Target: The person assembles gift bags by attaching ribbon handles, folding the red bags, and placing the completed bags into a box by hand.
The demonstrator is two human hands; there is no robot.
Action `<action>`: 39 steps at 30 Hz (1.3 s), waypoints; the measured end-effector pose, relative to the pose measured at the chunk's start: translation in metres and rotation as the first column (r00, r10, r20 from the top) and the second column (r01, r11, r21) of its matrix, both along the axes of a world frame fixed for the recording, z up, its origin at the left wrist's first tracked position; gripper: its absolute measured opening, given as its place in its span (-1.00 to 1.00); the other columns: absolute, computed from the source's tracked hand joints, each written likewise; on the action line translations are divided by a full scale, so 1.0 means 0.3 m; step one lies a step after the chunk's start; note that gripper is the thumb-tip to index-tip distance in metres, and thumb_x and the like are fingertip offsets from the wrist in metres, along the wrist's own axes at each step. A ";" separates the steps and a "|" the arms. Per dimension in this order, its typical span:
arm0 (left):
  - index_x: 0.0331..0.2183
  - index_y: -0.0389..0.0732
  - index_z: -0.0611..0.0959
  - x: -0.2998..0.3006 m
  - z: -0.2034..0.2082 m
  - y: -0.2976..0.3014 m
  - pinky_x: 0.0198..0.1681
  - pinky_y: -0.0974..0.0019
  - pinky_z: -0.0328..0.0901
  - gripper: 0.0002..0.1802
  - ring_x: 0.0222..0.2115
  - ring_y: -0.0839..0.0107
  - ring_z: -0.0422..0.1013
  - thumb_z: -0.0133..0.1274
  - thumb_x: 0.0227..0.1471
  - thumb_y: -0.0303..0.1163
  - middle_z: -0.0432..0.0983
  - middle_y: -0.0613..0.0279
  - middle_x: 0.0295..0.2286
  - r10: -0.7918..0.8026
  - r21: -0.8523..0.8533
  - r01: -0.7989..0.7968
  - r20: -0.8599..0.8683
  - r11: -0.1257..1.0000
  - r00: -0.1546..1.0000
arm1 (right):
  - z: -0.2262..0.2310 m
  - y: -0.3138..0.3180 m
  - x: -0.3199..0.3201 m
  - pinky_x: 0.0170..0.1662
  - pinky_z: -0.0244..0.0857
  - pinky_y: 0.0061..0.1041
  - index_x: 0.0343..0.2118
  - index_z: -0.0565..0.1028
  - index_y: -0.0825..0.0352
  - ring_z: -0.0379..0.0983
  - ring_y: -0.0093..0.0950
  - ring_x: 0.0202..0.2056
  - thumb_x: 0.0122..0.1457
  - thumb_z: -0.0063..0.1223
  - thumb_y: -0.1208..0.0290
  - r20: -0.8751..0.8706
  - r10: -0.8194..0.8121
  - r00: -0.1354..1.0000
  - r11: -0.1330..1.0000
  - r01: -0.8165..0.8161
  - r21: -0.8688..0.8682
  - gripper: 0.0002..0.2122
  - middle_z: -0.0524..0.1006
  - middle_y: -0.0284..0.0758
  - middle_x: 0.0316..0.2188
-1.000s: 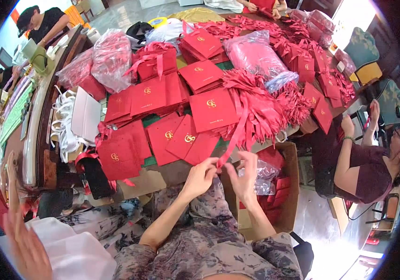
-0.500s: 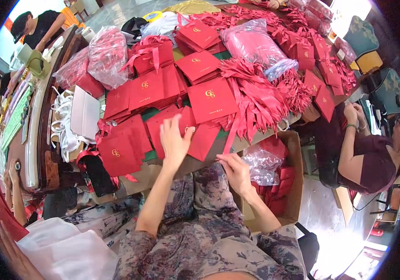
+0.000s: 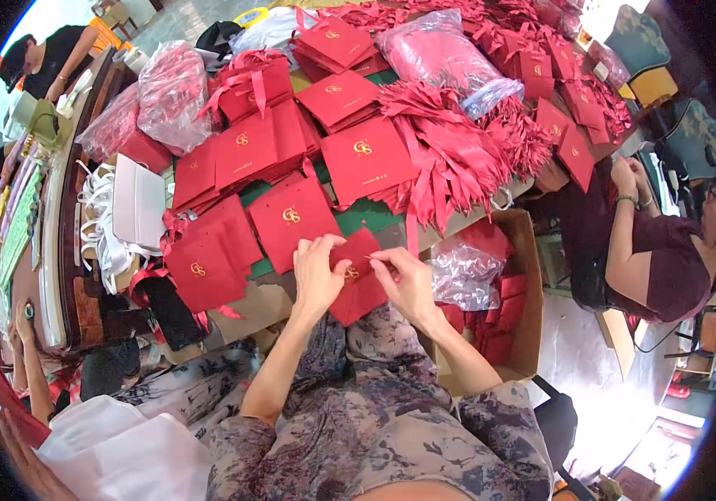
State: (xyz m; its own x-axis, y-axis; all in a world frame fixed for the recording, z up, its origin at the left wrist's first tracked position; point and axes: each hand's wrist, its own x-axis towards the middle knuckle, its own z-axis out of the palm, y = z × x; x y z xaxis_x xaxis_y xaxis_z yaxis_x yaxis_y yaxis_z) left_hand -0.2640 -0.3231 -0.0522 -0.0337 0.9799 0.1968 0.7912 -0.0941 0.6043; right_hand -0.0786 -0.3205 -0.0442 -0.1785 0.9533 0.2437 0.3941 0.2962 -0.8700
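Between my hands, at the table's near edge, a small flat red paper bag [image 3: 356,294] with a gold emblem hangs partly over my lap. My left hand [image 3: 319,274] grips its left side, thumb in front and fingers at the top edge. At its upper right, my right hand [image 3: 408,282] pinches the edge with thumb and forefinger; whether a ribbon end is also in that pinch cannot be seen. Just beyond my left hand lies another red bag [image 3: 291,215]. A thick bunch of red ribbons [image 3: 454,171] spreads out beyond my right hand.
Stacks of red bags [image 3: 245,150] and plastic-wrapped bundles [image 3: 176,96] cover the table. White-ribboned pale bags [image 3: 137,204] stand left. A cardboard box [image 3: 529,292] with red packets is below right. One person [image 3: 655,267] sits at right; others are at left.
My left hand has moved from the pile toward the near edge and now grips a red bag. My right hand has come up to that bag's right edge. The view has shifted slightly.
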 end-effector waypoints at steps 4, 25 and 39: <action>-0.24 -0.13 0.63 0.038 0.036 -0.029 -0.16 0.14 0.24 -0.65 -0.29 0.20 0.38 0.27 -0.19 -0.50 0.57 0.26 -0.37 -0.055 -0.010 0.055 0.051 0.998 0.997 | -0.032 0.006 -0.024 -0.46 0.39 -0.41 -0.35 0.55 0.34 0.54 -0.35 -0.50 0.12 0.20 0.45 0.047 -0.030 0.998 0.998 0.027 0.065 -0.90 0.56 -0.23 -0.44; -0.31 -0.15 0.63 0.083 0.026 -0.041 -0.24 0.12 0.29 -0.86 -0.36 0.16 0.41 0.14 -0.02 -0.48 0.57 0.18 -0.48 -0.146 -0.022 0.153 0.192 0.988 0.970 | -0.077 0.021 0.024 -0.44 0.37 -0.34 -0.37 0.48 0.25 0.51 -0.26 -0.45 0.01 0.26 0.45 0.175 0.019 0.984 0.996 -0.035 0.087 -0.84 0.52 -0.31 -0.46; -0.44 -0.13 0.65 0.142 -0.012 -0.066 -0.37 0.22 0.23 -0.90 -0.44 0.23 0.41 0.26 -0.11 -0.44 0.50 0.28 -0.50 -0.191 0.307 0.195 -0.042 0.932 0.981 | 0.005 0.210 0.125 -0.17 0.35 -0.31 -0.32 0.59 0.29 0.47 -0.24 -0.24 0.09 0.16 0.40 0.271 0.410 0.871 0.897 -0.439 0.053 -0.87 0.51 -0.25 -0.37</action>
